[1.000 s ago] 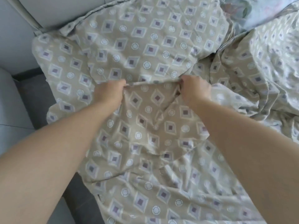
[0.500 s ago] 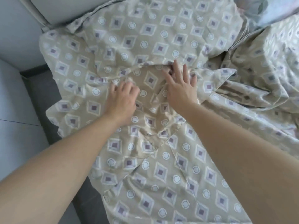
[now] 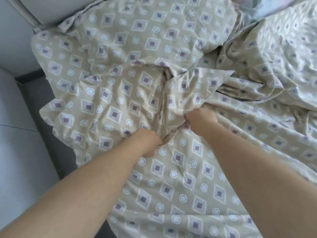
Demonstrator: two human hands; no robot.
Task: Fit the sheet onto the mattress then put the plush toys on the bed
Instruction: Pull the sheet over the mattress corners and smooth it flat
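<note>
**Sheet gathered in both hands**

The crumpled beige fabric sheet (image 3: 120,107), printed with purple diamonds and white circles, is spread over most of the frame and bunched into folds at the centre. One fold is gripped by the left hand (image 3: 148,143) just below centre, with the fingers curled into the cloth. A neighbouring fold is clenched by the right hand (image 3: 201,120), slightly higher and further right. A dark grey floor (image 3: 30,100) is seen along the left edge.

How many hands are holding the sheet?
2. The left hand grips a fold of the sheet mid-frame; the right hand grips it just up and right.
</note>
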